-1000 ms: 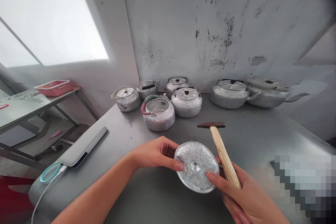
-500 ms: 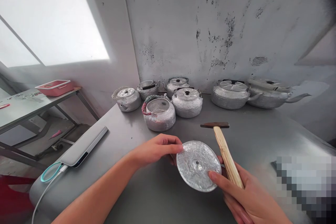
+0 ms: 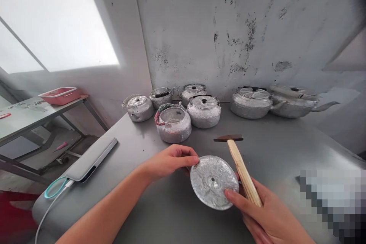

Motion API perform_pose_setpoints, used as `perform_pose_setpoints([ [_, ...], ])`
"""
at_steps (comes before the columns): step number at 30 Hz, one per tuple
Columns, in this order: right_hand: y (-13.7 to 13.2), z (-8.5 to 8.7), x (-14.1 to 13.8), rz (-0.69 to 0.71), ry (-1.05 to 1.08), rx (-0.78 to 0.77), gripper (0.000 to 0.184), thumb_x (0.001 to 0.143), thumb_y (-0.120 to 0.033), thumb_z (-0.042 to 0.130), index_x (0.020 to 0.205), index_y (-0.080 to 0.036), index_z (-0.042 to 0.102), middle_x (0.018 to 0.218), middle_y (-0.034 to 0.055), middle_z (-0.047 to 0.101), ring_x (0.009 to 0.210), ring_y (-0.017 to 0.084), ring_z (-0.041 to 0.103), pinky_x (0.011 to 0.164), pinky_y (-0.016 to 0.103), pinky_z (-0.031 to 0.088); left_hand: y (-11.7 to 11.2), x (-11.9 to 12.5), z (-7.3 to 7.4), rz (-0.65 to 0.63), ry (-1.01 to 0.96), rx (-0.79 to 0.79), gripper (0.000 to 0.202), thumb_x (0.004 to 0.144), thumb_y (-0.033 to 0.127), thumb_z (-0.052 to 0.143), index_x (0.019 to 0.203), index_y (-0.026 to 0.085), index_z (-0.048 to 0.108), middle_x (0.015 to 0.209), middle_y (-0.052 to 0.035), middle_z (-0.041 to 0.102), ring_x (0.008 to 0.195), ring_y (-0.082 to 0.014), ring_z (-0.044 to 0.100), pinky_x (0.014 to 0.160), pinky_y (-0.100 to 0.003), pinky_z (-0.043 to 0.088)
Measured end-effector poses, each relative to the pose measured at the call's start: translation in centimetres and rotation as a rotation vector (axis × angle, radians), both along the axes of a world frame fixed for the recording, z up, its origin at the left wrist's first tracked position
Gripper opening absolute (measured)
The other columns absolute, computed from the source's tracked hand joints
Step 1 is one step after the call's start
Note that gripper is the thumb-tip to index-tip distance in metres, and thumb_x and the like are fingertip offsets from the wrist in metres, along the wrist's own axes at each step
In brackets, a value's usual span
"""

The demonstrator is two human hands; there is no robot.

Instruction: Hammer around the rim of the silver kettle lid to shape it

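Observation:
A round, dented silver kettle lid (image 3: 214, 192) with a small hole at its centre is held tilted above the grey table. My left hand (image 3: 174, 162) pinches its upper left rim between thumb and fingers. On the other side, my right hand (image 3: 257, 206) grips the lid's right edge with the thumb on top. That same hand also holds a hammer (image 3: 243, 169) by its wooden handle, the dark metal head pointing away from me. Just beyond the lid stands a lidless kettle (image 3: 174, 129) with a red and green wrapped handle.
Several dented kettles stand along the wall, among them one with a black-knobbed lid (image 3: 204, 112). A grey power bank (image 3: 93, 158) with a cable lies at the left. A pink basket (image 3: 60, 96) sits on a side table. The object at right is pixelated.
The hammer and the lid have shifted slightly left, and the lid has dropped a little. Both hands keep their grip.

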State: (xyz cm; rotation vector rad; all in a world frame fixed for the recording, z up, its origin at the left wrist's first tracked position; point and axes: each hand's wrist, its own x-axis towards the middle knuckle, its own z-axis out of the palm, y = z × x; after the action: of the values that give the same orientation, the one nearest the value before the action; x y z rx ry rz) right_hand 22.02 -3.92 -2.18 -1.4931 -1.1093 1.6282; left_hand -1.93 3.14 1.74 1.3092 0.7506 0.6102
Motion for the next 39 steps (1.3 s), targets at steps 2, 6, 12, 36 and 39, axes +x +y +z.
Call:
perform_pose_setpoints([
  [2,0.0,0.1,0.0,-0.012,-0.004,-0.008,0.056,0.075,-0.060,0.073,0.110,-0.020,0.053,0.028,-0.0159,0.033,0.026,0.005,0.026,0.030,0.015,0.028,0.1,0.0,-0.1,0.002,0.026,0.010,0.023,0.092,0.035,0.066,0.090,0.013,0.068,0.082,-0.0019,0.060,0.077,-0.0112,0.054,0.076,-0.024,0.046],
  [6,-0.1,0.1,0.0,-0.004,0.006,-0.007,0.061,0.074,-0.061,0.073,0.113,-0.020,0.051,0.028,-0.0162,0.034,0.026,0.005,0.025,0.030,0.014,0.027,0.1,0.0,-0.3,-0.002,0.066,0.028,0.026,0.092,0.038,0.065,0.091,0.012,0.069,0.081,-0.0021,0.061,0.073,-0.0110,0.055,0.075,-0.026,0.048],
  [12,-0.1,0.3,-0.1,-0.009,-0.008,0.020,0.058,0.074,-0.062,0.073,0.109,-0.020,0.053,0.030,-0.0157,0.036,0.027,0.005,0.027,0.030,0.015,0.030,0.2,0.0,-0.6,0.051,0.093,-0.004,0.032,0.089,0.044,0.067,0.089,0.012,0.070,0.077,-0.0031,0.063,0.070,-0.0128,0.059,0.069,-0.028,0.053],
  [36,-0.2,0.6,-0.2,-0.173,0.019,0.067,0.058,0.071,-0.056,0.078,0.107,-0.023,0.046,0.067,-0.0050,0.067,0.024,-0.003,0.031,0.027,0.014,0.032,0.7,0.0,-1.0,0.164,0.154,0.006,0.035,0.084,0.047,0.071,0.091,0.013,0.075,0.070,-0.0011,0.062,0.066,-0.0100,0.057,0.063,-0.022,0.048],
  [39,-0.1,0.6,0.1,-0.143,-0.036,0.063,0.060,0.070,-0.060,0.078,0.107,-0.024,0.046,0.079,-0.0015,0.069,0.024,-0.003,0.032,0.026,0.016,0.034,0.7,-0.1,-0.9,0.155,0.179,0.050,0.037,0.085,0.048,0.070,0.091,0.013,0.075,0.065,-0.0005,0.061,0.059,-0.0087,0.053,0.057,-0.021,0.043],
])
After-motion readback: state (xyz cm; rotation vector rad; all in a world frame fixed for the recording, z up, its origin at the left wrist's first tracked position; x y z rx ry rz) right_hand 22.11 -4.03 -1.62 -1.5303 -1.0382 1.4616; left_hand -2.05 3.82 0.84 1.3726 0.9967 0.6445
